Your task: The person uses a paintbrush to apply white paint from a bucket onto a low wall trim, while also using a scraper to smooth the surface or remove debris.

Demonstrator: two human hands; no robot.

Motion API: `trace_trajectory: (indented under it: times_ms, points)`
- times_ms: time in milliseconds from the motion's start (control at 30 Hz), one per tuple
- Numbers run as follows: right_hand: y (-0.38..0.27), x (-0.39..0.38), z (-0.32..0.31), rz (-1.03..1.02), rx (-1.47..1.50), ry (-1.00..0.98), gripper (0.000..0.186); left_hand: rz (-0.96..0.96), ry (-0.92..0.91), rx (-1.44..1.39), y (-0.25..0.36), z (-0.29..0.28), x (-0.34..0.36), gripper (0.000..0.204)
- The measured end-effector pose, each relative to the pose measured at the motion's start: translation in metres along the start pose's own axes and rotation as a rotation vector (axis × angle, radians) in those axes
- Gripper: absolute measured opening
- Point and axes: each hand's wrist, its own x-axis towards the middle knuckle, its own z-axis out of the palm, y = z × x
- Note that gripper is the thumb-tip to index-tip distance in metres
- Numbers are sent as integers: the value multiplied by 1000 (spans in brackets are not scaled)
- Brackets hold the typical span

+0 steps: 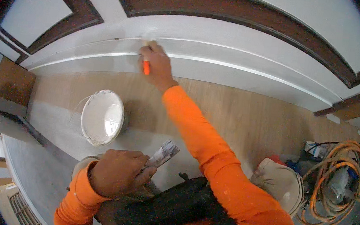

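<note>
My right hand [156,64] reaches forward with its fingers closed around a paintbrush with an orange handle [146,67]. The brush's far end is at the upper ledge of the white baseboard [237,70]; the bristles are mostly hidden by my fingers. Close to my body, my left hand [121,172] grips a flat scraper [164,153] whose blade is smeared with white and grey. Just ahead of that hand stands a round white bucket [102,119] with wet white paint inside and a thin wire handle lying at its left side.
Brown wooden frames [251,14] with white panels rise above the baseboard. On the wood-look floor [227,122] to the right lies a coiled orange hose [343,187], with bags and small items. A brown wooden block [14,79] is at far left.
</note>
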Motion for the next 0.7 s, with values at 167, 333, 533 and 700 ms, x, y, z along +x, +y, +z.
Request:
trace_trajectory:
  times_ms: [167, 333, 533, 700]
  points:
    - [-1, -7, -9, 156, 80, -201, 17, -20, 29, -17, -16, -8, -17, 29]
    - [47, -34, -145, 190, -437, 184, 17, 132, 114, -55, -17, -3, -15, 27]
    - [38, -20, -199, 438, -721, 527, 18, 251, 152, -130, -15, 8, -26, 27]
    - [31, -15, -114, -105, -573, 582, 23, 195, 148, -97, -20, 5, -39, 29]
